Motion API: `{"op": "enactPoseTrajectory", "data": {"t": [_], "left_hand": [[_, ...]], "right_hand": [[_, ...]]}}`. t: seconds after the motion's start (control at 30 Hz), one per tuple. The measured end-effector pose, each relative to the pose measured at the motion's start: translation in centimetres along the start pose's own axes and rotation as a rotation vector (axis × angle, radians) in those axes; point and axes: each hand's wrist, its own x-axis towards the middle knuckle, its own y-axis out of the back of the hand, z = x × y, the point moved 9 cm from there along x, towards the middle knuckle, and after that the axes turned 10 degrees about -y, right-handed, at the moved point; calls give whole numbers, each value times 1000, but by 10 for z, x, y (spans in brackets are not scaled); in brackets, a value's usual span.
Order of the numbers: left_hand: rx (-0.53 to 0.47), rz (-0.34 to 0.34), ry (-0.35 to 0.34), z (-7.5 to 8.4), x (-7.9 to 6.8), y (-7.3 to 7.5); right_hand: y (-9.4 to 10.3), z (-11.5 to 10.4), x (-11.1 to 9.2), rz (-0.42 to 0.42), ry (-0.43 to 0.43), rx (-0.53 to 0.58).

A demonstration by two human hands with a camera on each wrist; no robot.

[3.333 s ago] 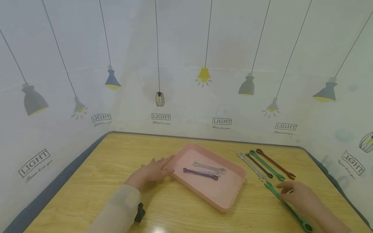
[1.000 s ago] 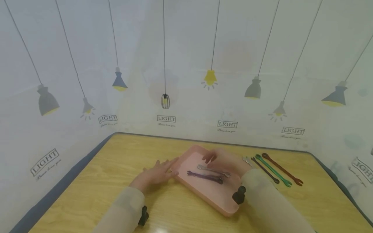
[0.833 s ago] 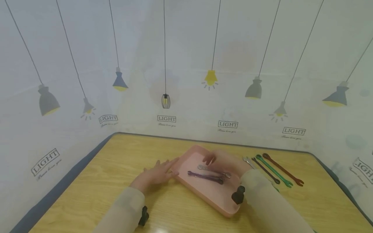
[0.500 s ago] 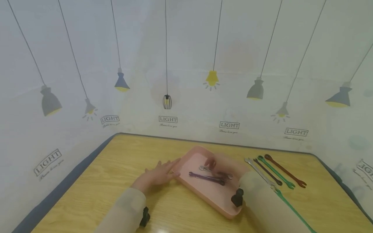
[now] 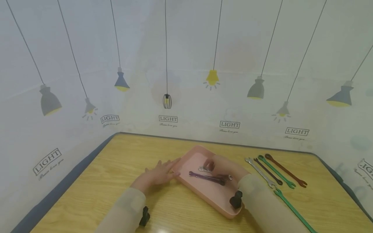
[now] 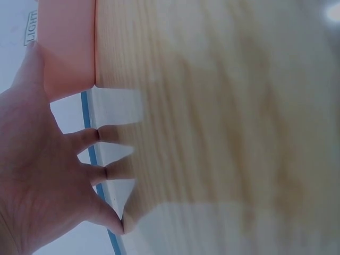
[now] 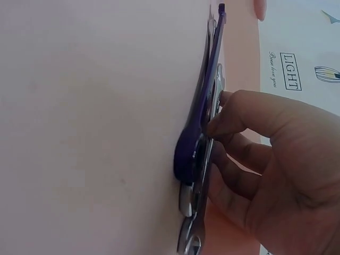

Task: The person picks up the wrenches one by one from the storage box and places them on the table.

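My right hand [image 5: 225, 168] reaches into a pink tray [image 5: 186, 187]. Its thumb and fingers pinch the middle of a silver wrench [image 5: 203, 169], whose far end [image 7: 219, 74] and near end [image 7: 192, 241] show in the right wrist view. Close beside it lies a purple wrench [image 7: 188, 151], with part of another silver wrench [image 7: 186, 199] showing beneath. On the tray's left side, my left hand [image 5: 160, 173] rests with fingers spread and thumb against the tray's outer wall [image 6: 66, 48]; the left wrist view shows the fingers straight.
Right of the tray, a silver wrench [image 5: 260, 172], a dark purple one [image 5: 268, 171], a green one [image 5: 276, 171] and a red-brown one [image 5: 287, 170] lie side by side. Nearer, a long green wrench [image 5: 294, 210] lies partly behind the right sleeve. A patterned wall [image 5: 192, 129] backs the table.
From beside the long green wrench, my right hand has moved left into the tray. Over the last second its fingers have come down onto the silver wrench. The left hand stays against the tray.
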Motion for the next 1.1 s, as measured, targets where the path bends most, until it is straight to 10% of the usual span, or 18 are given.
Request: {"op": "enactPoseTrajectory", "data": {"t": [1.1], "left_hand": [[-2,3,-4,3,0,1]], "right_hand": [[12,10,-22,-177,-35,317]]}}
